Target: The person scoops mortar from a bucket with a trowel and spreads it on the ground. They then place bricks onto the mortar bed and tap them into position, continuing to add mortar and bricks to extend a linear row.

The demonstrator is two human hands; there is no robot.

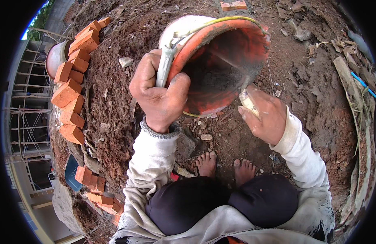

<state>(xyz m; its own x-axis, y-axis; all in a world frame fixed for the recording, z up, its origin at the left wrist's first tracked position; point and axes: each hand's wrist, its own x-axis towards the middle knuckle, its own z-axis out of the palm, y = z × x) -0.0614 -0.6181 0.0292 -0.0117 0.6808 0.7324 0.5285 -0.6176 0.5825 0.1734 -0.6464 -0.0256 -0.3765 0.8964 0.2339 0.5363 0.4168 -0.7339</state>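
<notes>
Bucket [195, 40], orange-rimmed, tilts at 1 o'clock, left hand [159, 93] gripping its bail handle [166, 67]. Right hand [266, 116] clasps a trowel [249, 102], far end inside bucket. Orange bricks [66, 93] lie at 10 o'clock.

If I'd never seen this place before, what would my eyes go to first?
Probably the big orange-mouthed bucket, tilted at the top middle, with the left hand at its handle and rim and the right hand holding a pale-handled tool by its opening. Next, the bright orange bricks lined up along the left side, and the bare feet below the bucket.
</notes>
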